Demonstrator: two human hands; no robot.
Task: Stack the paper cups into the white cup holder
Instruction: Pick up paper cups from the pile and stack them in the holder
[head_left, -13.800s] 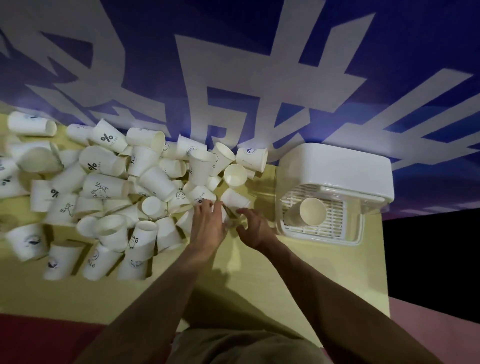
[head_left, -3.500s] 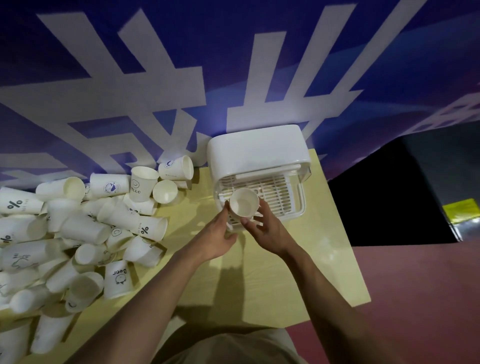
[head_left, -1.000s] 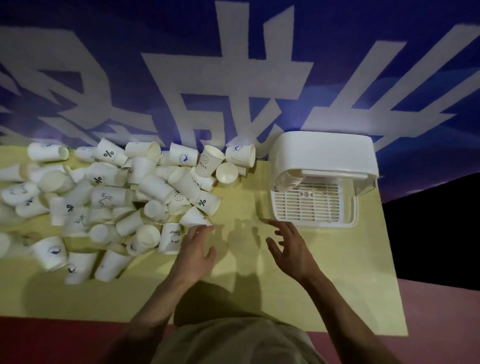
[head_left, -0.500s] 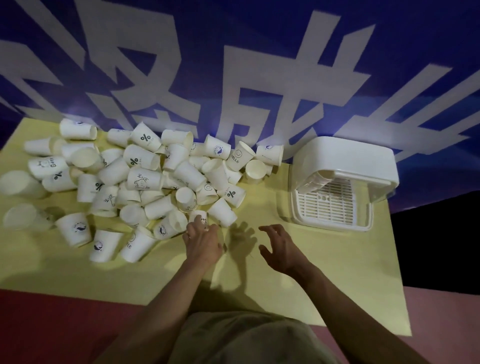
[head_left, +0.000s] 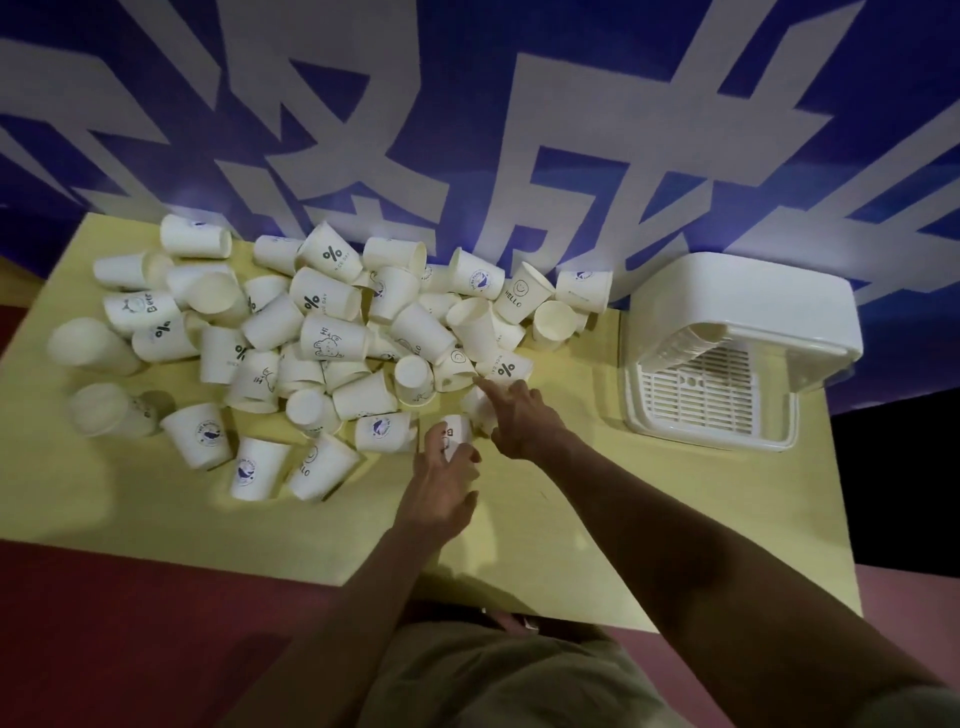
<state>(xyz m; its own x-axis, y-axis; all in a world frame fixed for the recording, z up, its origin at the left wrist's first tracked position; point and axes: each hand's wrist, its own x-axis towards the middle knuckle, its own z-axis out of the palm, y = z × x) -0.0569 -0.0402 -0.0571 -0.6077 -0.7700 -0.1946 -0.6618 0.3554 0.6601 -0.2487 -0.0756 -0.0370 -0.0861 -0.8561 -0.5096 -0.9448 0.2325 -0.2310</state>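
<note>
Left hand (head_left: 441, 478) pinching small printed white cup (head_left: 454, 431), upright

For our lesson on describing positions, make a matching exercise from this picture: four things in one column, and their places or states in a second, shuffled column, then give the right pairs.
Column one:
1. White plastic cup holder
2. Heap of white paper cups
3. Left hand
4. Right hand

Column two:
A. Spread over the left part of the yellow table
B. Forefinger stretched toward the heap's edge
C. At the table's far right corner, by the blue wall
D. Fingers round a small printed paper cup

Pairs: 1-C, 2-A, 3-D, 4-B
</note>
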